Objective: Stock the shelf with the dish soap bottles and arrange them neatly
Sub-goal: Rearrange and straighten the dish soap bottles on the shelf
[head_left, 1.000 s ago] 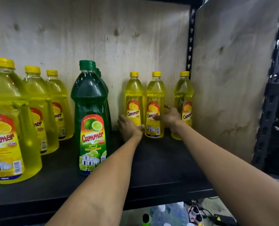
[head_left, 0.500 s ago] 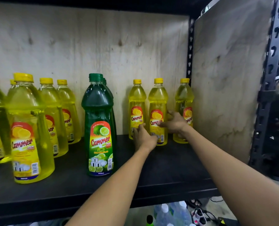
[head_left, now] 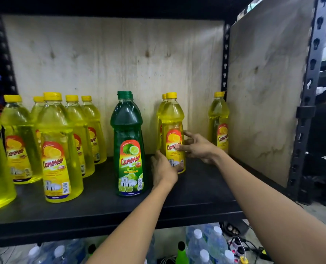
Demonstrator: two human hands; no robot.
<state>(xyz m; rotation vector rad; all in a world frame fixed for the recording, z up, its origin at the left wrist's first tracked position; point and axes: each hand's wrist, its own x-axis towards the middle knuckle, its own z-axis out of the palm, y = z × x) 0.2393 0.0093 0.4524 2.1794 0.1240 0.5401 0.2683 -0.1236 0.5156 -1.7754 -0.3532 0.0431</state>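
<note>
You are bracketing a yellow lemon dish soap bottle [head_left: 172, 134] with both hands, your left hand [head_left: 163, 168] cupping its lower left side and your right hand [head_left: 196, 147] pressing spread fingers on its label, so neither grip is clamped fully round it; slide it upright, label forward, square ahead of the yellow bottle behind. It is standing mid-depth on the black shelf board [head_left: 196, 191], with open room right toward the lone yellow bottle [head_left: 218, 121], and the green lime bottle [head_left: 129, 145] is crowding your left.
</note>
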